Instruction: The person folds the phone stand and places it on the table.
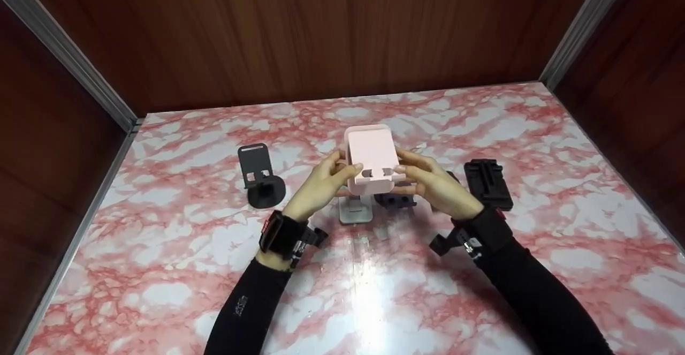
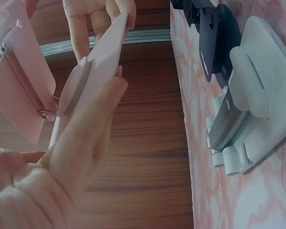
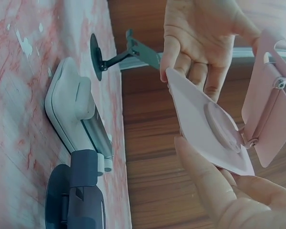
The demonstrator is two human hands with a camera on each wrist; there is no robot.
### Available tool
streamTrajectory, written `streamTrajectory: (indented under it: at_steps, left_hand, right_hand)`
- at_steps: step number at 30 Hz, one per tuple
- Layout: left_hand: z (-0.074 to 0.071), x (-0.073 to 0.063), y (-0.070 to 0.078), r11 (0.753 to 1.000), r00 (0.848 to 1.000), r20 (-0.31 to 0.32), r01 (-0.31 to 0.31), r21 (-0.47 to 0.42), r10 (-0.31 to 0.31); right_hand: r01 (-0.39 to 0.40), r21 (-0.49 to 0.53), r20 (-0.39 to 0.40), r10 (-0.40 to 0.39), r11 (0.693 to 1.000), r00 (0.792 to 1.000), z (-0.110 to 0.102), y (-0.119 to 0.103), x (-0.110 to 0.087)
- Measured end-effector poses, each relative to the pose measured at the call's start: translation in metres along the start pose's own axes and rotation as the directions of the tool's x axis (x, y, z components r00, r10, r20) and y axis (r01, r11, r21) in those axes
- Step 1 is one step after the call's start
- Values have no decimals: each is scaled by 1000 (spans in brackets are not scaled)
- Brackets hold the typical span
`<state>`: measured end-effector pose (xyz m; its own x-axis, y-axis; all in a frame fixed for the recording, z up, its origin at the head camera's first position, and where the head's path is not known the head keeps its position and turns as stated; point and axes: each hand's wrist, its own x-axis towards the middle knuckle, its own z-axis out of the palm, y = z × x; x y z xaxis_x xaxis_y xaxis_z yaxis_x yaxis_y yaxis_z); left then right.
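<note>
A pink folding phone stand (image 1: 373,151) is held up off the table between both hands, its slotted holder facing me. My left hand (image 1: 317,188) grips the stand's left side, thumb at the front. My right hand (image 1: 443,190) grips the opposite side, its thumb near the lower slots. In the right wrist view the flat base plate (image 3: 193,112) is pinched at its edges, and a hinged arm joins it to the holder. Below the hands stand a white phone stand (image 1: 356,214) and a dark phone stand (image 1: 395,201), both partly hidden.
A black phone stand (image 1: 256,163) with a round base stands upright at the left. On the right lies a folded black stand (image 1: 488,183); another dark piece beside it is mostly hidden by the right hand. Wooden panels (image 1: 342,39) wall in the marbled table (image 1: 176,237).
</note>
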<state>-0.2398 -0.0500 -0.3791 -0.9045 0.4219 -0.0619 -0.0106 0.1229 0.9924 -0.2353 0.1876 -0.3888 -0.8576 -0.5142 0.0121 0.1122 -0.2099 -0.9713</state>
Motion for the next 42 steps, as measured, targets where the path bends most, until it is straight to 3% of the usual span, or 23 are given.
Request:
streamTrajectory:
  at_steps: [8, 30, 42]
  left_hand:
    - [-2, 1, -2, 1000, 1000, 9, 18, 1, -18]
    - [-5, 3, -3, 1000, 1000, 19, -5, -2, 5]
    - [-5, 3, -2, 1000, 1000, 5, -19, 2, 19]
  right_hand:
    - [-20, -36, -14, 20, 999, 1000, 1, -1, 1]
    - [-4, -85, -8, 4, 996, 1000, -1, -1, 2]
    - [-11, -193, -107, -10, 981, 994, 3, 4, 5]
